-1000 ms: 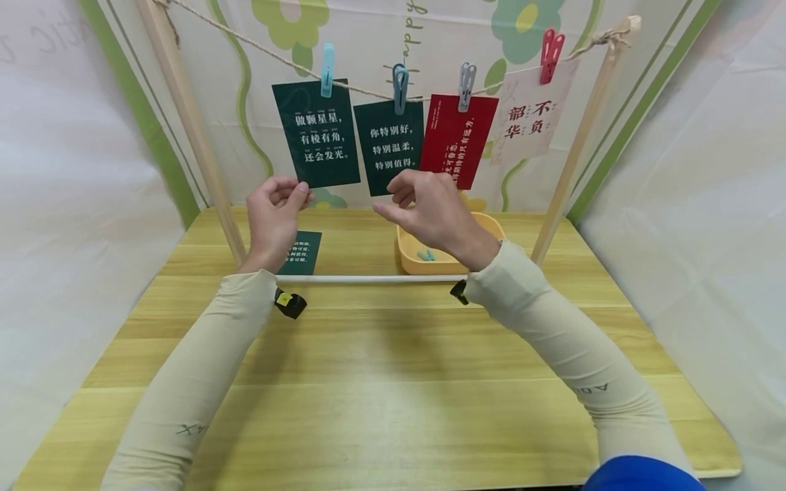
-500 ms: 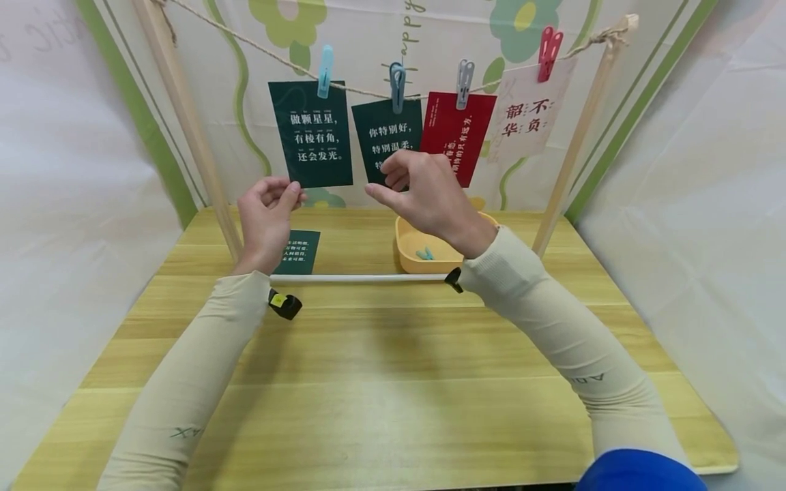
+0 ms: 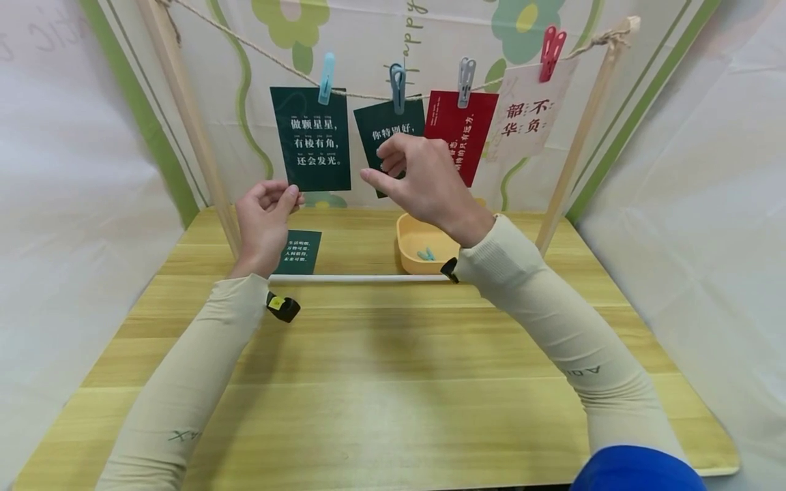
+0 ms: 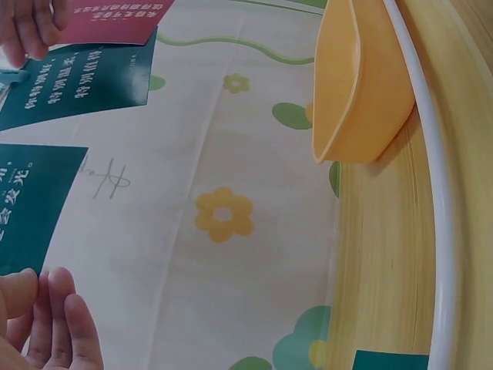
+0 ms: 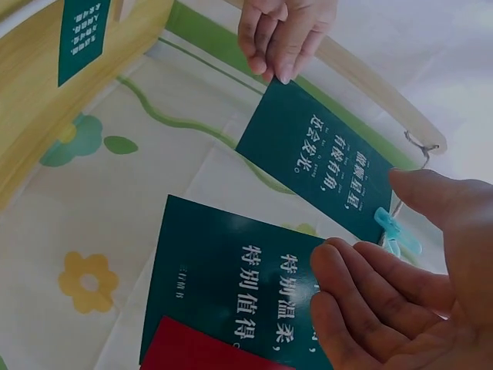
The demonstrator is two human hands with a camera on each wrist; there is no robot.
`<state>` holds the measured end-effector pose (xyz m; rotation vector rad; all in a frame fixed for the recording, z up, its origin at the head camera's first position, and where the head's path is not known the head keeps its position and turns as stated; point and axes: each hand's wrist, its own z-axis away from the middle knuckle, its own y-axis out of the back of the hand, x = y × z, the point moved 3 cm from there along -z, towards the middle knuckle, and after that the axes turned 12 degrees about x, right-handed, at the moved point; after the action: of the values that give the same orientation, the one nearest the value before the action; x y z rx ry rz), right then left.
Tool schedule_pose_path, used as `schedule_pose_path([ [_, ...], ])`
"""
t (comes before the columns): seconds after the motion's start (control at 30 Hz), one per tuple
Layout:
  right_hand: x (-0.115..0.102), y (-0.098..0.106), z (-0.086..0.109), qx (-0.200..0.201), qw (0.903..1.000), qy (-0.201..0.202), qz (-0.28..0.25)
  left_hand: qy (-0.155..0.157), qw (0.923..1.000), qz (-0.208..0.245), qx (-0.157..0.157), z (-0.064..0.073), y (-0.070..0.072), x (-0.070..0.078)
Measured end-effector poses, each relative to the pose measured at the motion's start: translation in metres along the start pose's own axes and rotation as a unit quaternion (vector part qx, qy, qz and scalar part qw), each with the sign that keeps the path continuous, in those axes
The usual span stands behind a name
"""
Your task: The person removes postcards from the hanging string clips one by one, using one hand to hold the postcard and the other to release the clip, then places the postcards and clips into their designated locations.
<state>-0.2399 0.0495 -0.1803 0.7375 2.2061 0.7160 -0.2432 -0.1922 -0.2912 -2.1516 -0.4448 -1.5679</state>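
Observation:
My left hand (image 3: 264, 221) pinches the lower left corner of a dark green card (image 3: 313, 177) between thumb and fingers. A light blue clothespin (image 3: 327, 78) clips that card's top to the rope (image 3: 245, 44). My right hand (image 3: 424, 184) hovers in front of a second green card (image 3: 393, 112), which hangs from a blue-grey clothespin (image 3: 398, 88). In the right wrist view, the right hand's fingers (image 5: 377, 301) are loosely bent, with the thumb apart and nothing between them. They hide part of the second card's writing.
A red card (image 3: 473, 116) and a pale pink card (image 3: 528, 116) hang further right. On the table, a yellow basket (image 3: 405, 249) holds light blue clothespins (image 3: 426, 254). Another green card (image 3: 303, 252) lies behind a white rod (image 3: 362, 278). Wooden posts (image 3: 580, 136) carry the rope.
My right hand has risen and shifted slightly left. The left hand, still pinching the card's corner, has moved a little left, and the card and its clothespin sit slightly lower.

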Motion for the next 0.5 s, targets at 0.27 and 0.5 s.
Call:
schedule_pose_path([
  [0.27,-0.01,0.002,-0.01,0.009,0.9998,0.01,0.014,-0.003,1.0,0.0,-0.002,0.002,-0.001,-0.006],
  [0.5,-0.02,0.003,-0.017,0.02,0.9992,0.026,0.024,-0.007,0.9998,0.017,-0.006,0.004,-0.002,-0.01],
])
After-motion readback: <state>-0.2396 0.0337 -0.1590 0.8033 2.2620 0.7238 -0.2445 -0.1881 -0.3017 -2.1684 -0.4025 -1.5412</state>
